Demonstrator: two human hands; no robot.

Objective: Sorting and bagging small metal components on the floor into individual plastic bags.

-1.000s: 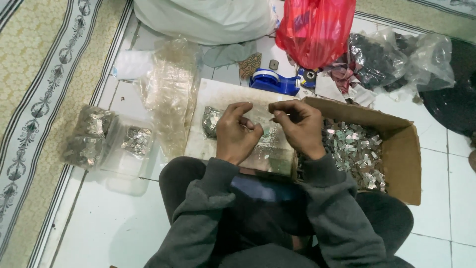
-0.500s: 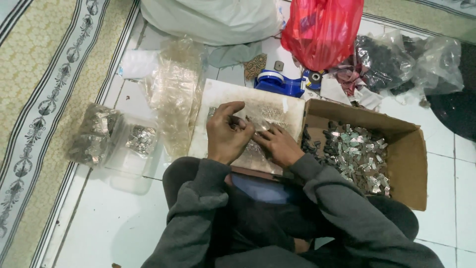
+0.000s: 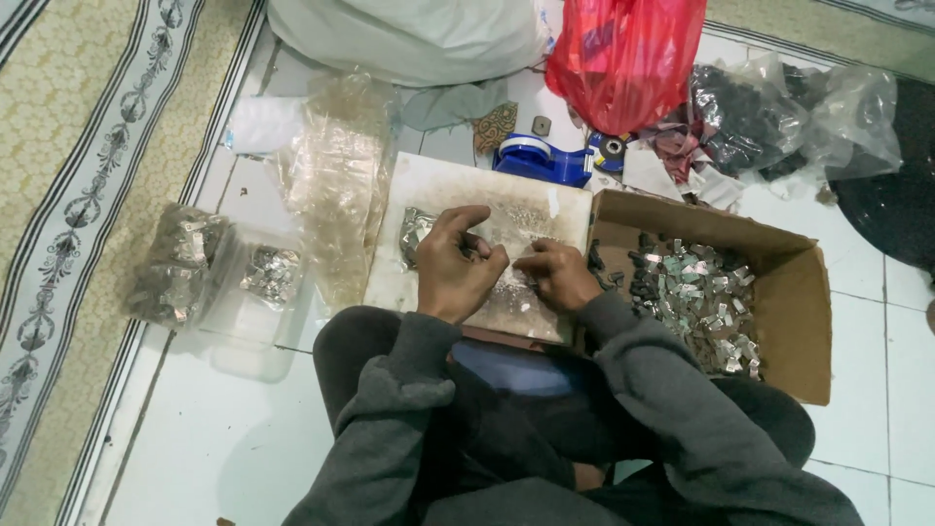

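Grey sleeves and crossed legs fill the bottom of the view, person sitting on white floor tiles (image 3: 195,438). Both hands sit on a pale board (image 3: 429,185) resting on the lap. Left hand (image 3: 456,265) curled, fingers bent in toward the thumb, pinching something small; too small to tell what. Right hand (image 3: 557,275) lies knuckles up beside it, fingertips pressed down on a clear bag (image 3: 516,292) flat on the board; the two hands nearly touch. Small pile of metal bits (image 3: 416,232) on the board just left of the left hand. Right of the board, touching it, an open cardboard box (image 3: 799,321) with more grey and dark metal bits (image 3: 696,297) inside. Left of the board, a stack of clear bags (image 3: 336,185), then a clear tray (image 3: 255,321) and a filled bag (image 3: 180,263) near the rug (image 3: 68,146). Beyond the board: blue tape dispenser (image 3: 541,156), red plastic bag (image 3: 623,58), white sack (image 3: 409,34), clear bags of dark parts (image 3: 769,112) far right.
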